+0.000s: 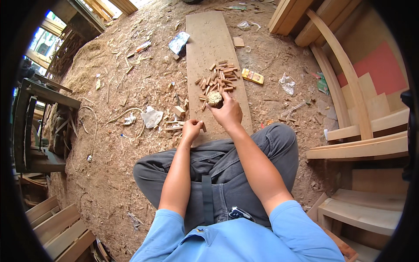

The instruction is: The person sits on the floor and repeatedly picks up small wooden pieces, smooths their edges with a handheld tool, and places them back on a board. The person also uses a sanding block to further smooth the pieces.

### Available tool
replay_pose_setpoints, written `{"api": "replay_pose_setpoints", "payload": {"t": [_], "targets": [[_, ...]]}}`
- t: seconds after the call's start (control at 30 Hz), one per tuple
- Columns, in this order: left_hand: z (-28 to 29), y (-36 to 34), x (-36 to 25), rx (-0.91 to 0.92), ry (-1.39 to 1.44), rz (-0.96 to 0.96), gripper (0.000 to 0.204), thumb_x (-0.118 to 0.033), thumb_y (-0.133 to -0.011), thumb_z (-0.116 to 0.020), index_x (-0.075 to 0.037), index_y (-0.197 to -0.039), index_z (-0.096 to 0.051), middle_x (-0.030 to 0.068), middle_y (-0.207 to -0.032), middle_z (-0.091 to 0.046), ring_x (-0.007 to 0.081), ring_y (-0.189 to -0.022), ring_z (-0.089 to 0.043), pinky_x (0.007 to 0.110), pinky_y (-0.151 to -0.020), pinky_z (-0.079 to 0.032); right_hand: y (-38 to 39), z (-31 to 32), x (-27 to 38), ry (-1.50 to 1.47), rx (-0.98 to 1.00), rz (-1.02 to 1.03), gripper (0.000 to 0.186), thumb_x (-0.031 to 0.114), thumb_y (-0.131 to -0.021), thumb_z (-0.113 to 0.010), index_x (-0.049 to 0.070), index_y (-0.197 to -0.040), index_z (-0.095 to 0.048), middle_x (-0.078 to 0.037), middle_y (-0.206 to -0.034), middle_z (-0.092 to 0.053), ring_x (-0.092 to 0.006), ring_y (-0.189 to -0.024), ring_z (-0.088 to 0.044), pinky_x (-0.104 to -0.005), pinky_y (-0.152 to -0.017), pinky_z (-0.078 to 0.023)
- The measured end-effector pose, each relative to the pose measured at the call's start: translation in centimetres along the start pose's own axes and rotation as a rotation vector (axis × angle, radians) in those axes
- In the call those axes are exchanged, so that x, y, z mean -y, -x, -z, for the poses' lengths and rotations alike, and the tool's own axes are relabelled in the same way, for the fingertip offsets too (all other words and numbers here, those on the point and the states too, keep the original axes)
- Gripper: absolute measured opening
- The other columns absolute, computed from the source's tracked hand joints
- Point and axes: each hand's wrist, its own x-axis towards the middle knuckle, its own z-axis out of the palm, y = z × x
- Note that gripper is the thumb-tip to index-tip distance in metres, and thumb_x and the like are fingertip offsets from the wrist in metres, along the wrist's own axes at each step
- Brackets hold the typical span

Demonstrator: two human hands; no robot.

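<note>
My right hand (228,114) is closed around a short round object (214,98) with a rough, pale yellowish top and a darker side; its exact kind I cannot make out. Lower and to the left, my left hand (190,130) pinches a small brown wood piece (204,127) near the board's near end. Just beyond the round object, a loose pile of small wood pieces (220,77) lies on the long wooden board (207,37). The board rests on the ground in front of my crossed legs.
Wood shavings and scraps cover the ground. A yellow packet (252,76) lies right of the board, a shiny wrapper (179,43) at its left edge. A cord (92,126) and white plastic (152,117) lie left. Wooden frames (358,148) stand at right, a dark machine (41,126) at left.
</note>
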Motion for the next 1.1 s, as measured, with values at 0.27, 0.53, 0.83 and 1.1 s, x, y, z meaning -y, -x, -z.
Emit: {"api": "replay_pose_setpoints", "payload": {"t": [0.27,0.53,0.83,1.1], "targets": [[-0.2,0.4,-0.3,0.088,0.03,0.025,0.02,-0.019,-0.094,-0.066,0.001,-0.097,-0.069,0.0072,-0.084,-0.071,0.0115,-0.069,-0.062,0.028,-0.06,-0.048,-0.9,-1.7,-0.9,-0.331,0.029,0.005,0.055,0.031,-0.066,-0.085,0.006,-0.107,-0.059,-0.018,-0.101,-0.068,-0.0351,-0.098,-0.066,-0.0415,-0.084,-0.053],[0.5,1.1,-1.5,0.138,0.091,0.037,0.018,-0.01,-0.092,-0.064,-0.003,-0.106,-0.072,0.006,-0.088,-0.073,0.0099,-0.067,-0.065,0.023,-0.051,-0.046,-2.3,-2.5,-2.3,-0.677,0.174,-0.166,0.087,0.06,-0.078,-0.074,-0.008,-0.127,-0.054,-0.028,-0.129,-0.056,-0.0336,-0.12,-0.056,-0.0405,-0.101,-0.045],[0.8,1.9,-2.3,0.126,0.137,0.137,0.021,-0.012,-0.086,-0.069,0.0,-0.103,-0.072,0.0095,-0.081,-0.072,0.0129,-0.064,-0.067,0.027,-0.051,-0.049,-1.6,-2.2,-2.2,-0.713,0.225,-0.166,0.072,0.047,-0.079,-0.074,-0.014,-0.116,-0.062,-0.028,-0.116,-0.065,-0.0304,-0.109,-0.062,-0.0369,-0.096,-0.046],[0.7,1.7,-1.7,0.18,0.039,0.101,0.02,-0.016,-0.09,-0.068,-0.004,-0.106,-0.07,0.0047,-0.088,-0.073,0.0113,-0.073,-0.067,0.028,-0.059,-0.052,-2.0,-3.2,-2.8,-0.769,0.276,-0.153,0.07,0.044,-0.081,-0.072,-0.015,-0.117,-0.059,-0.027,-0.114,-0.064,-0.0297,-0.108,-0.061,-0.0359,-0.094,-0.046]]}}
